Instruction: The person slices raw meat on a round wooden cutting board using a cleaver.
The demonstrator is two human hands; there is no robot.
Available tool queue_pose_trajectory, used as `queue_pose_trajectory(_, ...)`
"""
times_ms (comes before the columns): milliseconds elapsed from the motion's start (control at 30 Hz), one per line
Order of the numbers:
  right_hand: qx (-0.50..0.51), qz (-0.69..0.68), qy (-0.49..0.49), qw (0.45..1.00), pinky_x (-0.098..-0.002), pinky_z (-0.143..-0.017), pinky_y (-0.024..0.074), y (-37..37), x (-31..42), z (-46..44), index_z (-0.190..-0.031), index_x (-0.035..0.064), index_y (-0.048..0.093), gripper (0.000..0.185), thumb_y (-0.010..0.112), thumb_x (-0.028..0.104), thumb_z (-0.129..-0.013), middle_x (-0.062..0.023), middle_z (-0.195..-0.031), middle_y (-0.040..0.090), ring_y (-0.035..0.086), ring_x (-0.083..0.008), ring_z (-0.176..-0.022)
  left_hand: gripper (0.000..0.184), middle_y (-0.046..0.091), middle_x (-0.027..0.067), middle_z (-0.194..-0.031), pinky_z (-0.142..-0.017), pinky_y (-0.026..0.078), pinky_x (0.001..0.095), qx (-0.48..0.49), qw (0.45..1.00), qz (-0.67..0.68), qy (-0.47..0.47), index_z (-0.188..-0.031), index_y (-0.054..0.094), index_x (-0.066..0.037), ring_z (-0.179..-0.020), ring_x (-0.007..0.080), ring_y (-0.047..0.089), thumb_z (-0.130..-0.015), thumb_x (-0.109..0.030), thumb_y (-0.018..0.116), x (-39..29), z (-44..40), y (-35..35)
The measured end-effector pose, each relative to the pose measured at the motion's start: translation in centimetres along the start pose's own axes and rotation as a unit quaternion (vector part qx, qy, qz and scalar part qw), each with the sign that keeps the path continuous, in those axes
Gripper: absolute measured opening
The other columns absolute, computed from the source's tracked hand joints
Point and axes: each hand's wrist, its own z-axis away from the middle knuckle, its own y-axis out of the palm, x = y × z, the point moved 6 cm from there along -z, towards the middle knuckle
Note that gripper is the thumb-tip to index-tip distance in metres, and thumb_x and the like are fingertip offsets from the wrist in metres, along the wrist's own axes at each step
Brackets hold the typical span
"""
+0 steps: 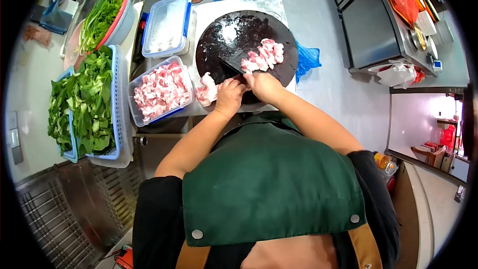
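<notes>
A round dark chopping board lies in front of me. My right hand is closed at the near side of the board on a cleaver, whose dark blade points away and to the left; its handle is hidden in my fist. Close to the blade, my left hand has its fingers bent and pressed on a piece of raw meat at the board's near left edge. Cut pieces of pink and white meat lie in a row on the board, right of the blade.
Left of the board, a clear plastic box holds many meat pieces. Behind it stands a lidded clear box. Farther left are blue baskets of leafy greens and a red-rimmed basin. A blue bag hangs at the right.
</notes>
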Motion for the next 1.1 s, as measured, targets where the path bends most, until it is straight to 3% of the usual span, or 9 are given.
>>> queue_pose_trajectory(167,0.031,-0.071,0.045,0.996,-0.0457,-0.076,0.0442,-1.6,-2.0,3.3,-0.088,-0.0007,0.06,0.041,0.035,0.032,-0.092,-0.024,-0.085,0.061,0.058,-0.0403,-0.082,0.019,0.058,0.0067,-0.089,-0.074,0.044,0.0385,-0.028,0.998,0.049,0.008,-0.086,0.061,-0.005,-0.087,0.0285,0.055,-0.067,-0.004,0.064,0.4,0.5,-0.9)
queue_pose_trajectory(200,0.082,-0.146,0.138,0.976,-0.0459,-0.075,0.0442,-2.8,-2.5,5.0,-0.088,-0.0011,0.06,0.044,0.035,0.035,-0.093,-0.0242,-0.085,0.061,0.057,-0.0406,-0.081,0.02,0.059,0.0068,-0.088,-0.073,0.044,0.0382,-0.048,0.996,0.076,0.013,-0.086,0.061,-0.005,-0.086,0.0283,0.056,-0.067,-0.003,0.064,0.6,0.8,-1.1)
queue_pose_trajectory(467,0.04,0.008,0.138,0.99,-0.0472,-0.068,0.0476,-2.6,-0.3,8.5,-0.075,0.0006,0.06,0.044,0.043,0.038,-0.091,-0.023,-0.074,0.062,0.06,-0.0409,-0.071,0.011,0.059,0.0075,-0.09,-0.071,0.044,0.0379,-0.028,0.999,0.031,0.021,-0.079,0.059,-0.006,-0.087,0.0265,0.056,-0.068,-0.005,0.058,0.7,0.6,0.0)
queue_pose_trajectory(600,0.016,-0.016,0.1,0.995,-0.0458,-0.07,0.0482,-0.5,0.7,1.8,-0.077,0.0004,0.064,0.053,0.035,0.042,-0.092,-0.0224,-0.076,0.063,0.062,-0.0389,-0.074,0.013,0.055,0.0085,-0.078,-0.068,0.041,0.0397,0.018,0.999,0.028,0.012,-0.079,0.062,-0.006,-0.078,0.0287,0.052,-0.067,-0.003,0.059,1.5,1.1,1.0)
queue_pose_trajectory(700,0.036,0.003,0.02,0.999,-0.0454,-0.07,0.0483,0.9,0.8,-2.6,-0.085,0.0023,0.064,0.046,0.036,0.038,-0.092,-0.0218,-0.081,0.063,0.062,-0.0375,-0.076,0.017,0.059,0.0065,-0.085,-0.07,0.042,0.038,0.017,0.999,0.041,0.014,-0.083,0.064,-0.009,-0.081,0.027,0.054,-0.068,-0.003,0.058,1.0,0.8,0.2)
queue_pose_trajectory(733,0.045,0.037,-0.107,0.993,-0.0463,-0.07,0.0477,0.6,0.7,-2.9,-0.096,0.0041,0.06,0.035,0.04,0.032,-0.09,-0.0214,-0.08,0.062,0.062,-0.0373,-0.075,0.017,0.06,0.0061,-0.088,-0.072,0.043,0.0373,0.014,0.997,0.069,0.017,-0.084,0.064,-0.009,-0.084,0.0263,0.055,-0.069,-0.003,0.058,0.9,0.6,-0.1)
queue_pose_trajectory(867,-0.006,-0.106,0.121,0.987,-0.046,-0.071,0.0469,-5.3,-3.2,0.4,-0.096,0.0039,0.058,0.03,0.041,0.027,-0.089,-0.022,-0.08,0.061,0.06,-0.0382,-0.077,0.025,0.059,0.0055,-0.099,-0.081,0.043,0.0372,-0.029,0.999,0.027,0.033,-0.092,0.062,-0.007,-0.093,0.0272,0.053,-0.068,-0.002,0.063,0.5,1.3,-1.4)
queue_pose_trajectory(967,-0.021,-0.097,0.097,0.99,-0.0474,-0.073,0.046,-4.4,-4.1,4.2,-0.084,0.0032,0.061,0.038,0.04,0.034,-0.092,-0.0234,-0.082,0.062,0.06,-0.0393,-0.077,0.028,0.058,0.0043,-0.104,-0.082,0.042,0.037,-0.023,0.999,0.027,-0.037,-0.094,0.062,-0.008,-0.095,0.0277,0.051,-0.067,-0.001,0.063,0.4,1.5,-1.5)
queue_pose_trajectory(1100,0.025,-0.008,0.139,0.99,-0.0465,-0.072,0.047,-1.5,-2.3,8.0,-0.08,0.0027,0.061,0.044,0.043,0.042,-0.09,-0.0222,-0.079,0.063,0.061,-0.0389,-0.077,0.02,0.057,0.0031,-0.097,-0.077,0.043,0.0374,-0.017,1.0,-0.01,-0.011,-0.09,0.061,-0.009,-0.091,0.026,0.05,-0.07,-0.006,0.06,0.5,0.9,-1.0)
